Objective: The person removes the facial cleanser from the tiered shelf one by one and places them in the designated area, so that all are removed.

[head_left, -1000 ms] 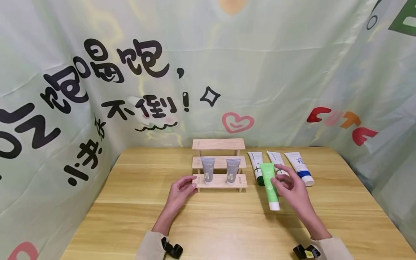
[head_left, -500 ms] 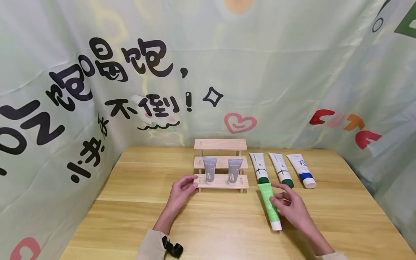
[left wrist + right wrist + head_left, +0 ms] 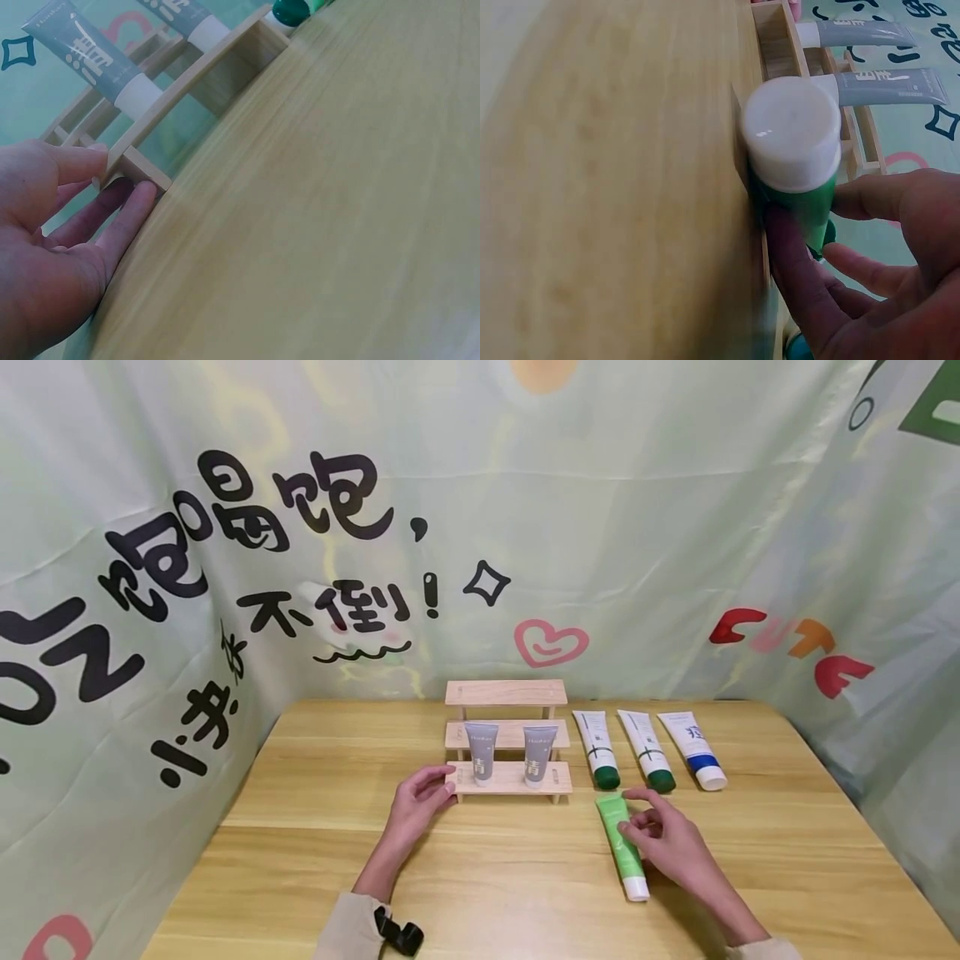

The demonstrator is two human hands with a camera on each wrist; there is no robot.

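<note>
My right hand [image 3: 670, 843] pinches a bright green squeeze tube [image 3: 619, 831] with a white cap, thumb on one side and fingers on the other. In the right wrist view the tube's white cap [image 3: 791, 131] points at the camera, close over the tabletop; whether it touches the wood I cannot tell. My left hand [image 3: 415, 799] holds the left end of the lowest tier of a three-step wooden display stand [image 3: 505, 693], with the thumb at the shelf edge and fingers by its leg [image 3: 144, 166]. Two grey tubes [image 3: 482, 752] [image 3: 538, 755] stand cap-down on that tier.
Right of the stand, two white tubes with green caps [image 3: 596, 747] [image 3: 647, 750] and one with a blue band [image 3: 692, 749] lie in a row on the wooden table [image 3: 337, 735]. A printed cloth [image 3: 637, 543] hangs behind.
My right hand has brought the green tube toward the table's front and lower, away from the white tubes it overlapped. The left hand and stand have stayed put.
</note>
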